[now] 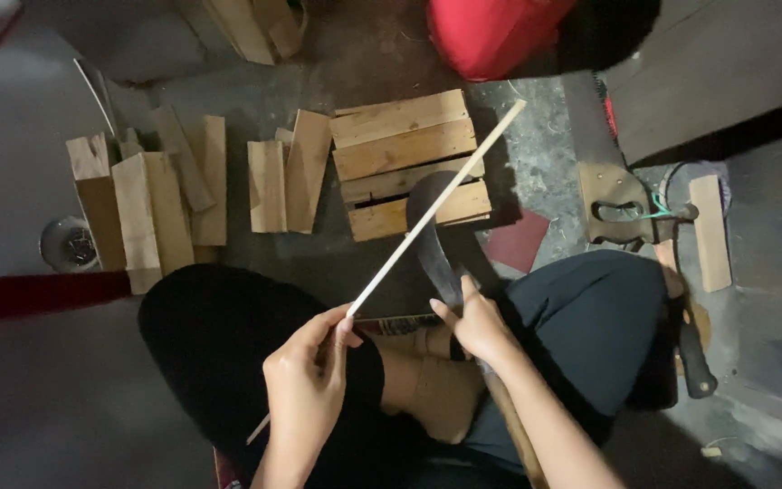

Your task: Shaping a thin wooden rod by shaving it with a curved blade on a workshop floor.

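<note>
At centre frame, the left hand (305, 380) is pinching a thin stick (427, 217) while the right hand (481, 326), fingers closed, is pressing a curved blade (432, 231) against it, apparently shaving it.

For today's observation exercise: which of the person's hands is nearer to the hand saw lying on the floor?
Right. The right hand, gripping the curved blade, sits left of and below the hand saw. The left hand, holding the thin wooden stick, lies farther off to the left.
</note>
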